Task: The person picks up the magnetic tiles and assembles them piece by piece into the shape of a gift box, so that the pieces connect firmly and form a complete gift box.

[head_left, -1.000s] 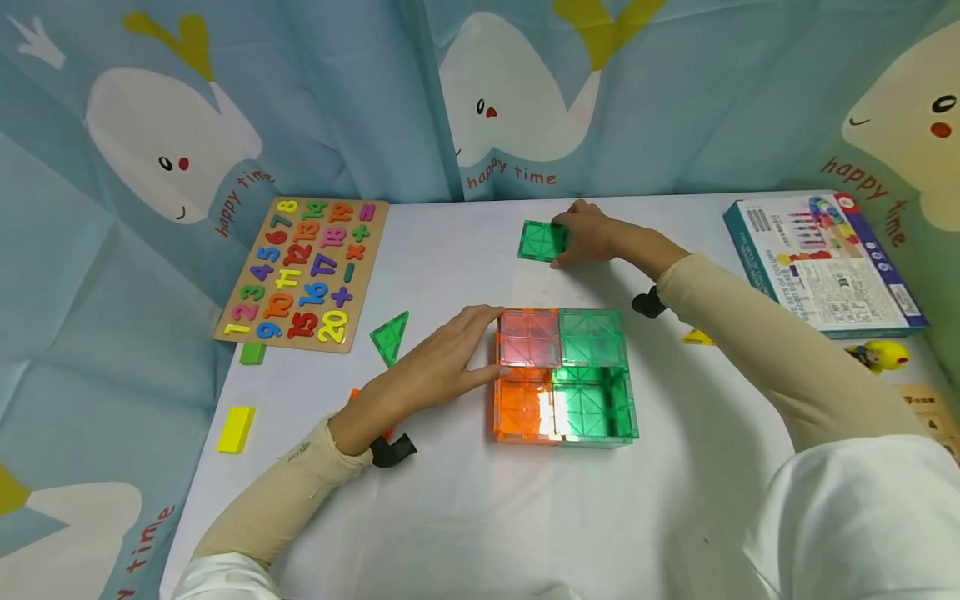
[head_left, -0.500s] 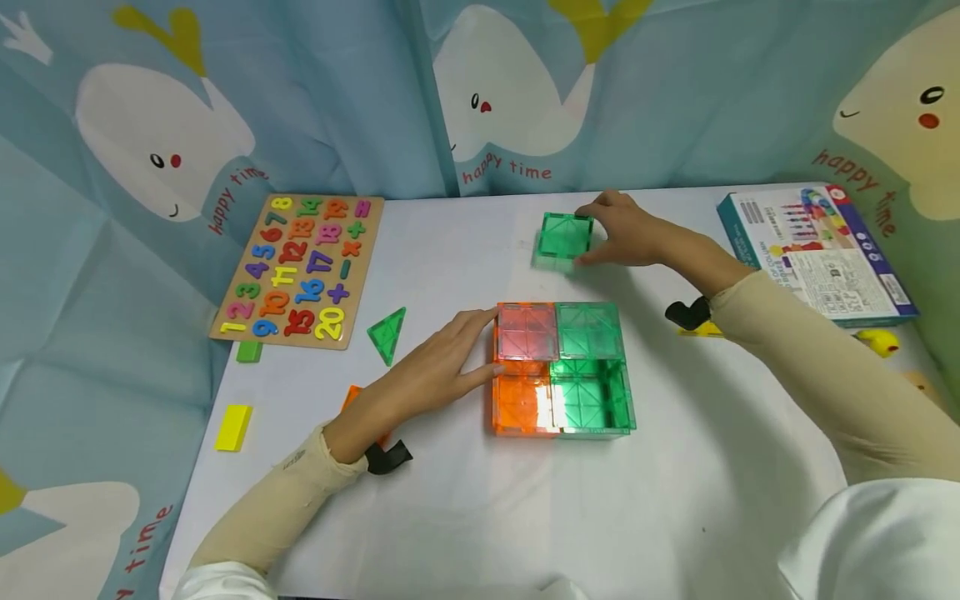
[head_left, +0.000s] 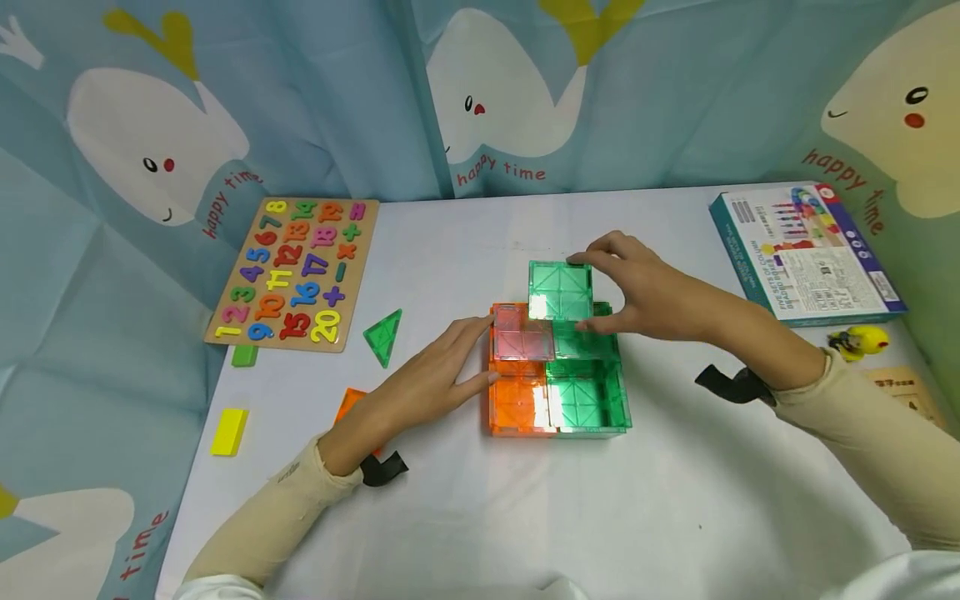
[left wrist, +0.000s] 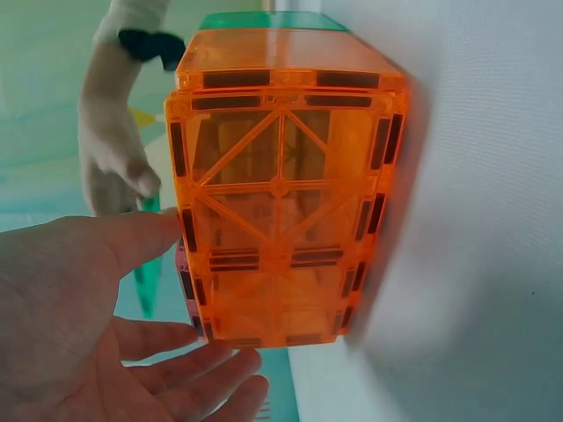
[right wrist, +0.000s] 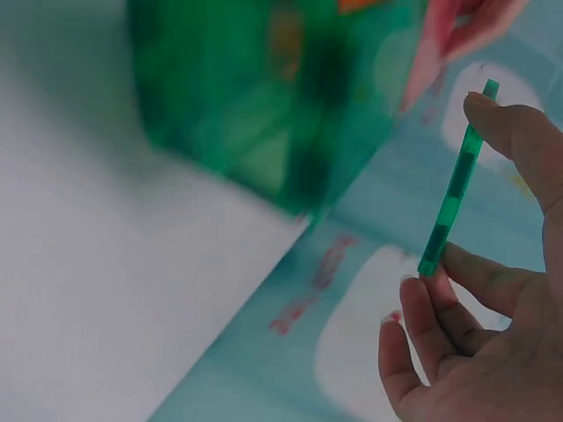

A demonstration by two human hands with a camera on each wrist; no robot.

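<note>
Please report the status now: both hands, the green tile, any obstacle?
Right hand pinches green square tile above tile box. Left hand steadies the box's orange side. Nothing blocking.

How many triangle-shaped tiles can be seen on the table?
2. A green triangle lies between the number board and the left hand; an orange one shows partly under that wrist. Others may be hidden.

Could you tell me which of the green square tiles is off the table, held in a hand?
The green square tile pinched by the right hand, held above the far side of the tile box. The other green squares are built into that box.
</note>
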